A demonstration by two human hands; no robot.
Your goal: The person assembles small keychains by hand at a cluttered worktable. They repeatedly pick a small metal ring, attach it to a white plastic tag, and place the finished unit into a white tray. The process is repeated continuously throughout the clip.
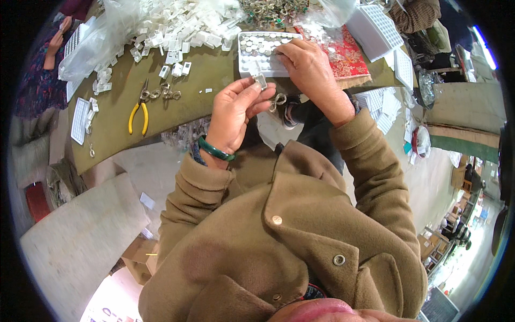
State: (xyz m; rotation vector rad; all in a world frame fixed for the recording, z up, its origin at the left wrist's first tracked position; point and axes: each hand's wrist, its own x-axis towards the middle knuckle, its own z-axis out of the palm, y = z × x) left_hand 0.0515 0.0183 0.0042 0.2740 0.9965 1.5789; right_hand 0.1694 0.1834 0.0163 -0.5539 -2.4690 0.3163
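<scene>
My left hand (234, 110), with a green bangle at its wrist, pinches a small clear plastic case (260, 81) between thumb and fingers. A metal key ring (279, 100) dangles beside those fingers; its link to the case is hidden. My right hand (308, 67) reaches over a white tray (242, 65) that holds rows of small round white pieces (263, 44). Its thumb and forefinger are closed together at the tray's right part, and whatever they grip cannot be made out.
Behind lies a heap of clear plastic cases (188, 27) next to a pile of metal rings (273, 12). Yellow-handled pliers (138, 115) rest at left near loose key rings (166, 92). Red patterned cloth (346, 56) and stacked white trays (375, 32) are at right. Another person's hand (55, 42) shows far left.
</scene>
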